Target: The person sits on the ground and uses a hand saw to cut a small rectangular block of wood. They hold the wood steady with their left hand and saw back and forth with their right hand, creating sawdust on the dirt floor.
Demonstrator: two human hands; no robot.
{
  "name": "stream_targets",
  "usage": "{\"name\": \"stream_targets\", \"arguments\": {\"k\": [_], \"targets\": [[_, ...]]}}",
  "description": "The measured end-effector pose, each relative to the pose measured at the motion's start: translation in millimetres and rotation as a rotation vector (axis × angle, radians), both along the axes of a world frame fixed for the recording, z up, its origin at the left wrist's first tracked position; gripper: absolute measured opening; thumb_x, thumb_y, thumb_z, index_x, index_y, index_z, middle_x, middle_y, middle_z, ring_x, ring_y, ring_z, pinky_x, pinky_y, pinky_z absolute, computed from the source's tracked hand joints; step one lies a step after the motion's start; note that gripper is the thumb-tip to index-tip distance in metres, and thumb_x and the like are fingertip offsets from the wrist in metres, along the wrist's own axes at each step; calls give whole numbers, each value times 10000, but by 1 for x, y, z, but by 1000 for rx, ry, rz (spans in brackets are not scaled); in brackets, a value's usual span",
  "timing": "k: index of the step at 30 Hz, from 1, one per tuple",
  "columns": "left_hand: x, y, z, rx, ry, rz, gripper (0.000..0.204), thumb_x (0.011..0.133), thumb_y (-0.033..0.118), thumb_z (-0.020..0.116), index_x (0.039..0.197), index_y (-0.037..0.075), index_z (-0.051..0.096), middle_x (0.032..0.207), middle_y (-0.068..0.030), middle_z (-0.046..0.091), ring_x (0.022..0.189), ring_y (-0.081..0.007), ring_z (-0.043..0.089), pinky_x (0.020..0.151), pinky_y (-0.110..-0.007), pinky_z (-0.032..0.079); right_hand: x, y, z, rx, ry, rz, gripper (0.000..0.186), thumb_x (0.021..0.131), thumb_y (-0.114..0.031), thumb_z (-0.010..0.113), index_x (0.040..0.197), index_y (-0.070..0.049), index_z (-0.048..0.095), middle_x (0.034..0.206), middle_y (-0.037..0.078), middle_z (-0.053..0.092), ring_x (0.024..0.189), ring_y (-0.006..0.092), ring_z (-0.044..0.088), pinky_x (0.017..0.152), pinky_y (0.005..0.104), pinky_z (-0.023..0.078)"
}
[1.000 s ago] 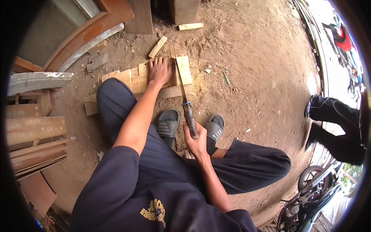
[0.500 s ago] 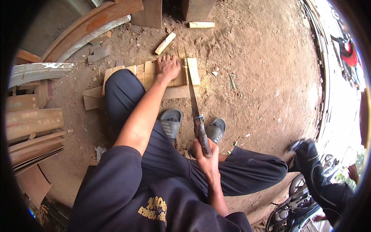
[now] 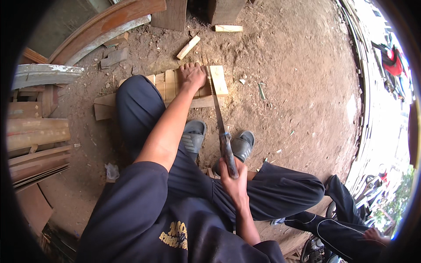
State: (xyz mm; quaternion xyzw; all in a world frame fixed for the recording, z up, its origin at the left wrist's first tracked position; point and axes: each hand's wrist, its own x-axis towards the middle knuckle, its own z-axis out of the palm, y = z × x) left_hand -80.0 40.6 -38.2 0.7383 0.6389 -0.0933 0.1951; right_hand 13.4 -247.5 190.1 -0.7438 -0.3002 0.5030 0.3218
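Observation:
A handsaw (image 3: 219, 116) has its worn dark handle wrapped in the closed fingers of my right hand (image 3: 234, 184). Its blade points away from me and rests along the right part of a pale wooden board (image 3: 218, 81), which has lines across its width. My left hand (image 3: 193, 79) presses down on that board just left of the blade, fingers bent over its far edge. Beneath lies another wooden plank (image 3: 103, 108) on the ground. My left knee hides part of the board's left end. Sawdust lies around the cut.
Two short wood offcuts (image 3: 188, 47) (image 3: 228, 28) lie on the dirt beyond the board. Wooden frames and stacked planks (image 3: 38, 131) stand at the left. My sandalled feet (image 3: 242, 145) are under the saw handle. Another person's leg (image 3: 340, 232) and a motorcycle (image 3: 313, 250) are at lower right.
The other person's legs have moved leftward, close behind my right knee. My hands keep nearly the same places, and the saw blade stays on the board.

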Motion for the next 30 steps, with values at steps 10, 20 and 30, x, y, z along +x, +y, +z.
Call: {"name": "stream_targets", "arguments": {"k": [10,20,30], "targets": [[-1,-10,14,51,-39,42,529,1003,349,209,1233,17,551,1243,-179,569,1161,-310,519,1062,-512,299,0,-41,29,-67,-35,-17,177,907,-99,612,795,37,586,572,68,461,578,48,392,507,278,383],[-7,-15,17,188,-37,-5,454,1017,341,268,1144,29,573,1130,-188,598,1069,-303,553,1019,-485,335,0,-24,-13,63,-40,13,183,889,-88,603,755,30,562,582,65,476,565,72,420,520,301,397],[-13,-23,14,246,-107,-12,405,1016,345,339,1196,51,551,1172,-168,564,1160,-306,495,1071,-508,266,3,-49,-16,76,28,46,240,911,-139,651,756,-1,530,593,-5,382,593,57,327,503,279,317]]}}
